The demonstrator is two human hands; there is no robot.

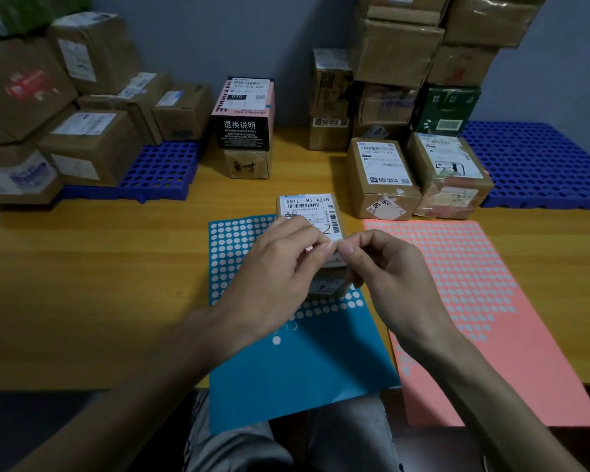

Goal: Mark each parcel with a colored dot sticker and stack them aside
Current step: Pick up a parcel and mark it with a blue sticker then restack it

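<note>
A small brown parcel (309, 207) with a white shipping label lies on the blue sticker sheet (297, 366) in front of me. Over the parcel, my left hand (280, 267) and my right hand (385, 270) meet fingertip to fingertip. Both pinch something tiny between thumb and forefinger; it is too small to tell, and its colour is hidden. A pink sticker sheet (484, 301) lies to the right. Many dots have been peeled from both sheets.
Parcels are stacked on a blue perforated pallet (157, 172) at the left and another blue pallet (539, 165) at the right. A pink and black box (244, 114) stands mid-table. Two taped brown parcels (382, 178) sit near the pink sheet. The wooden table (99, 284) shows at the left.
</note>
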